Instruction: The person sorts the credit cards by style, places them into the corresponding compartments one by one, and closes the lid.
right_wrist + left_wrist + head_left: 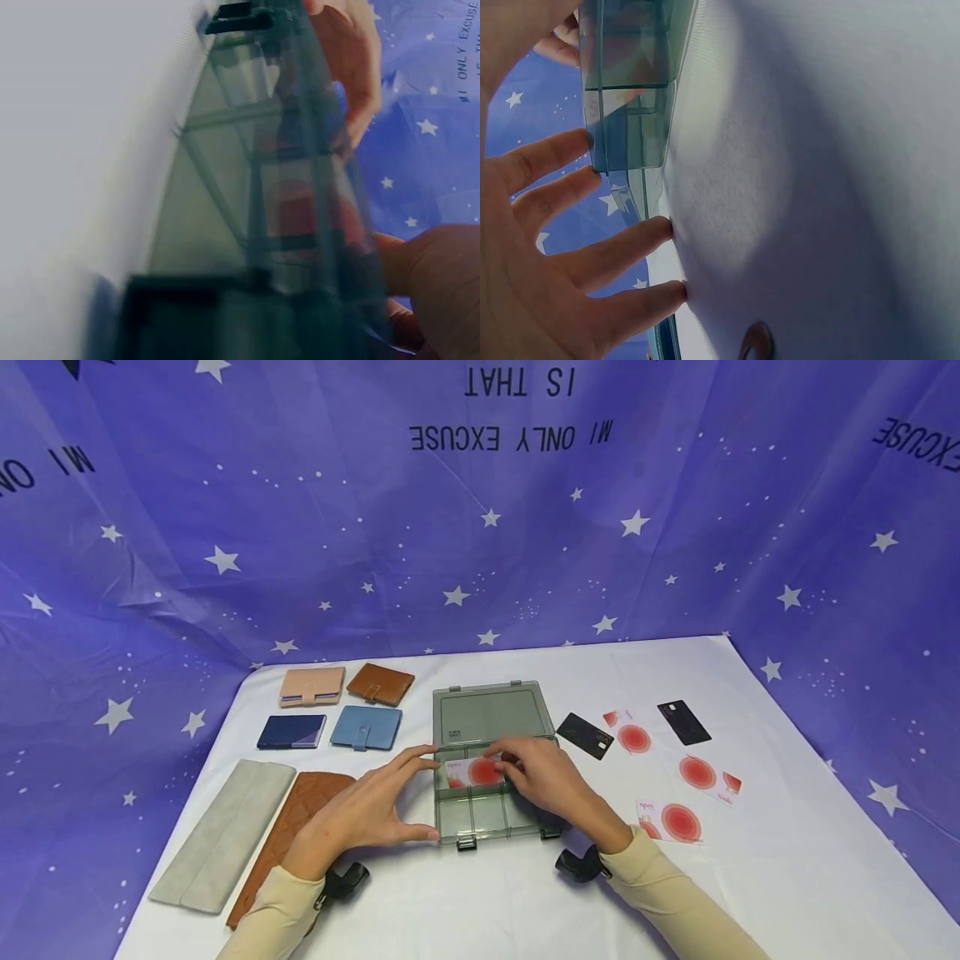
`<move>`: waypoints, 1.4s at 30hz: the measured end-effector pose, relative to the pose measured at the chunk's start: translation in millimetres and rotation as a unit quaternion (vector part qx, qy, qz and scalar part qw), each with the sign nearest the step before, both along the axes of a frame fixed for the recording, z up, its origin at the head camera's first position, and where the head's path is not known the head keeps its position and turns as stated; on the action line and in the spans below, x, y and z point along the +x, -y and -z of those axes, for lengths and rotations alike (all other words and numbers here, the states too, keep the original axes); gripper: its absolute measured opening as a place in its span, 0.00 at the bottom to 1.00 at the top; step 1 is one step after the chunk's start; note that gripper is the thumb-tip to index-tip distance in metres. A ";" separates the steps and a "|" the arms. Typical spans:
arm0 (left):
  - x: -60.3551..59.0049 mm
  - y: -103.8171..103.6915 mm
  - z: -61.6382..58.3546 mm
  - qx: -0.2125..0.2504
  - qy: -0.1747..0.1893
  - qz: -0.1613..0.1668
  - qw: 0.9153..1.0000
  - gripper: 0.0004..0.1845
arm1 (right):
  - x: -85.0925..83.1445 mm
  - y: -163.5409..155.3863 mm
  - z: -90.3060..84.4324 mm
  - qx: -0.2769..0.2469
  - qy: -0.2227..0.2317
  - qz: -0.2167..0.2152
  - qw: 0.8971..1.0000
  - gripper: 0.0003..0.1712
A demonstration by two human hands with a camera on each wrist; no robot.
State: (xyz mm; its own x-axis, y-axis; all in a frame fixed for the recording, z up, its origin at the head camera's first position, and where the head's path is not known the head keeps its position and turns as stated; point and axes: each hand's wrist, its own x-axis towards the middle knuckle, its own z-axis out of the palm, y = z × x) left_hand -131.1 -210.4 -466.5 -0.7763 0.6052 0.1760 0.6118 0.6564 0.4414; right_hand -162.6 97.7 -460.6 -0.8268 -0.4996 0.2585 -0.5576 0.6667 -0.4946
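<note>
A translucent green divided box (452, 820) lies on the white table with its lid (495, 714) folded back. Over its upper row of compartments is a white and red card (459, 772), and the right hand (546, 777) pinches that card at its right end. The left hand (367, 806) spreads around the box's left side, thumb low and fingertips at the wall. In the left wrist view two fingertips of the left hand (555, 240) meet the end of the box (634, 60). The right wrist view is blurred, with the box's front clasp (240, 19) near the top.
Right of the box lie black cards (585, 737) and several white and red cards (670, 821). At the back left are small card holders, including a blue one (366, 727). A grey long wallet (225, 835) and a quilted brown one (288, 827) lie front left.
</note>
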 end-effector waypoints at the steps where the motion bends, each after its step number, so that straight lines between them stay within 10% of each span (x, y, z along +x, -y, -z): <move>1: -0.3 -0.3 0.1 0.000 -0.001 0.001 1.000 0.52 | 0.5 0.2 1.6 0.008 -0.002 -0.001 1.000 0.12; 30: -0.1 -2.5 -1.5 -0.007 0.022 -0.008 1.000 0.52 | 8.8 -17.7 -9.3 0.068 0.041 -0.043 0.996 0.21; 36: 2.2 0.0 -0.8 -0.002 0.015 -0.007 1.000 0.52 | -9.6 -63.0 -25.4 -0.008 0.003 0.009 1.000 0.19; 42: 2.3 0.0 0.6 -0.002 0.015 -0.010 1.000 0.51 | -33.2 -127.0 -18.9 0.033 -0.015 0.118 0.992 0.26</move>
State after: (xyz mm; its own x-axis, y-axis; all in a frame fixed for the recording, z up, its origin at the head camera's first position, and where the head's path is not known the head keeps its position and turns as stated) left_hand -128.8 -210.4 -467.1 -0.7928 0.5907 0.1499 0.5856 0.6703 0.4558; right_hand -195.8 224.8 -441.7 -0.9152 -0.3103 0.2573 -0.3961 0.8108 -0.4309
